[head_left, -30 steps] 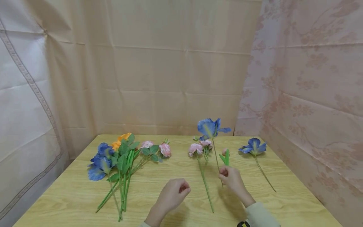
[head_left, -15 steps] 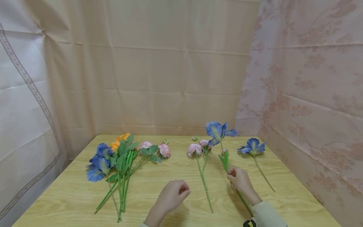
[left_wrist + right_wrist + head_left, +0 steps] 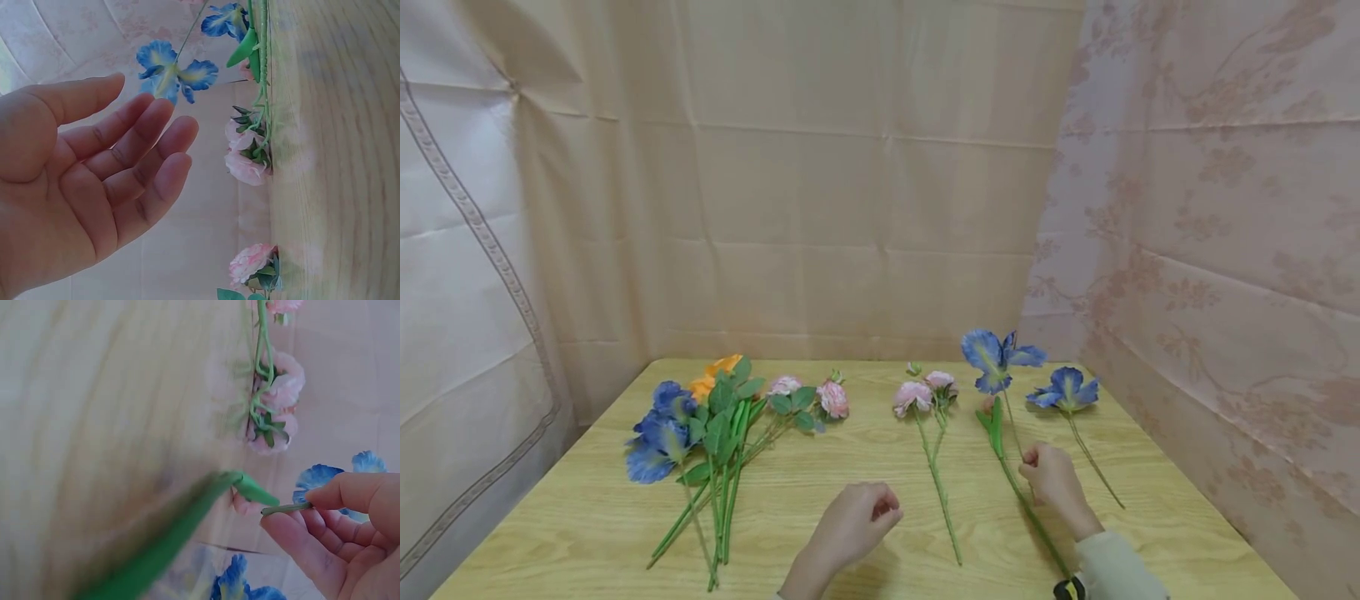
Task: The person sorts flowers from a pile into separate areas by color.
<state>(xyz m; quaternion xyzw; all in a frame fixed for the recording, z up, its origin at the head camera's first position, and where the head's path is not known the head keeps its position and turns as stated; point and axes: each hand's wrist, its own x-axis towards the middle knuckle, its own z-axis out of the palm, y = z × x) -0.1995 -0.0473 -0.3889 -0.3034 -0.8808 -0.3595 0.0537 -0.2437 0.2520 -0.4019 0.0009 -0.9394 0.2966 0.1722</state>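
Note:
My right hand pinches the thin stem of a blue iris between thumb and fingers. The bloom is raised above the table's far edge, and the stem's cut end pokes out of the grip in the right wrist view. Just left of that hand lies a pink tulip with green leaves and a long green stem. A second blue iris lies to the right. My left hand hovers over the front of the table, holding nothing; the left wrist view shows its fingers loosely bent and apart from the thumb.
Pink roses on a green stem lie mid-table. On the left sits a pile of blue irises, orange flowers, and pink roses with crossed stems. Curtains enclose the wooden table.
My right hand has moved right and a little nearer with the iris, past the tulip, whose stem now shows fully left of the hand. The left hand has stayed nearly still.

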